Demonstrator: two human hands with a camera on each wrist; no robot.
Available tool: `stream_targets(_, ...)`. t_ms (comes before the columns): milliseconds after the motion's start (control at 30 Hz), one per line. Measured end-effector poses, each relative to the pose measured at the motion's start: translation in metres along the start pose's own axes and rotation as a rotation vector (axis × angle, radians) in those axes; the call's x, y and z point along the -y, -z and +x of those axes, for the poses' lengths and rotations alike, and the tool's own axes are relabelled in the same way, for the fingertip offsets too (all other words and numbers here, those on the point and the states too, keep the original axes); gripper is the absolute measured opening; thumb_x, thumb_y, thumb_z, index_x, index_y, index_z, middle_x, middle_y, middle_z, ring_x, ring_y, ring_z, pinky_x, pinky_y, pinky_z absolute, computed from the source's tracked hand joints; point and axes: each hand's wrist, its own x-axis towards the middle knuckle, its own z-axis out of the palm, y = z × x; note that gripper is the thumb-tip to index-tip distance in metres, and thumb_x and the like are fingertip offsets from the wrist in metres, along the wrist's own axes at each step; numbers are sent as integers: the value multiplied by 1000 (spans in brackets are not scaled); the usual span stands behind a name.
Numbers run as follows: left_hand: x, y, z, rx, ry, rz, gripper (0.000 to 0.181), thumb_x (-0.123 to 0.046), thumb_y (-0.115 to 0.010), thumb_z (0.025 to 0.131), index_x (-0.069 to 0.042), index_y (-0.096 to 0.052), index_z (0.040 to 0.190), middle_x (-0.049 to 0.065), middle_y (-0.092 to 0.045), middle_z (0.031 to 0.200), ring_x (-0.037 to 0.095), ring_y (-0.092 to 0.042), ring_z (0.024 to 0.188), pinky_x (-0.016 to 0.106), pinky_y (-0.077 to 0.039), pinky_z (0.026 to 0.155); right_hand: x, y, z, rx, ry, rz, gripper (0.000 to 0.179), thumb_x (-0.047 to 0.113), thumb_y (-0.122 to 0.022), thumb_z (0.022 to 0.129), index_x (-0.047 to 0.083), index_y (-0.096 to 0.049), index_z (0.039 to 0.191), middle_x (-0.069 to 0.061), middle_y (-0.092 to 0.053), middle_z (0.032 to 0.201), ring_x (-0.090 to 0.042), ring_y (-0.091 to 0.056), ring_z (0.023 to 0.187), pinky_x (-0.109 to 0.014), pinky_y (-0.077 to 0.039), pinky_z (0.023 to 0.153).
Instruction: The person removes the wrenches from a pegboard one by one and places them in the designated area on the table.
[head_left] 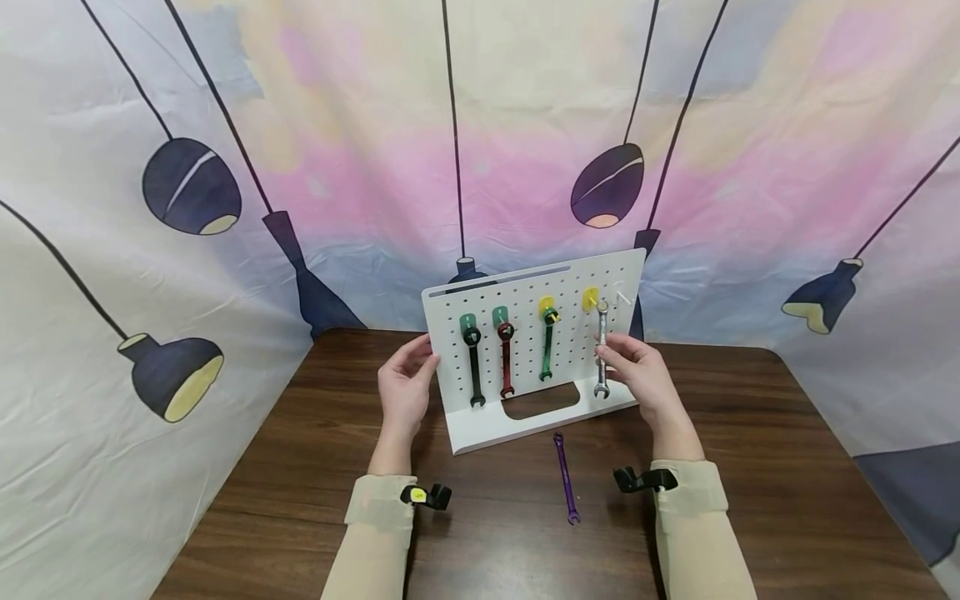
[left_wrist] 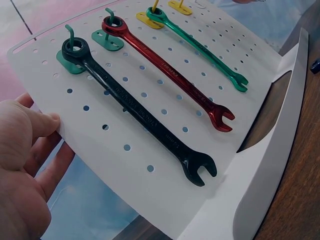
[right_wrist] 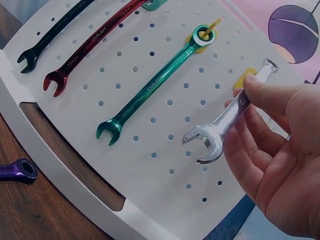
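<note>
A white pegboard (head_left: 525, 292) stands tilted on the table. At its left edge my left hand (head_left: 405, 385) holds on, thumb in front and fingers behind. My right hand (right_wrist: 285, 150) pinches a silver combination wrench (right_wrist: 227, 117) between thumb and fingers, in front of a yellow hook (head_left: 590, 298). Whether its ring touches the hook I cannot tell. From other hooks hang a black wrench (left_wrist: 130, 105), a red wrench (left_wrist: 170, 72) and a green wrench (right_wrist: 155, 82). On the table before the board lies a purple wrench (head_left: 566, 479), apart from both hands.
The brown wooden table (head_left: 300, 475) extends to both sides of the board. Behind it hangs a cloth backdrop (head_left: 360, 150) printed with lamps. A clear hook (head_left: 624, 293) is fixed near the board's right edge. The board's base has a wide cut-out.
</note>
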Motion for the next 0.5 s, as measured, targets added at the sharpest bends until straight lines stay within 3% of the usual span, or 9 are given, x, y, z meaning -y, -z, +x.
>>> stream_targets(233,2,0,0,4,-19,-34,30,3,-78,96,-6,-79,125,20,-75,109,15,-69,89,23,-52,76,0,-1,4,21,33,27,53,27,-71,106,-7,-59,146,9,-71,113,-13,-65,107,-30,-59,88)
stream_targets(500,2,0,-1,9,-30,-35,30,3,-78,96,-6,-79,125,20,-75,109,15,-69,90,24,-52,76,3,-6,4,34,23,56,54,26,-72,106,-9,-59,144,8,-72,111,-19,-67,110,-33,-59,90)
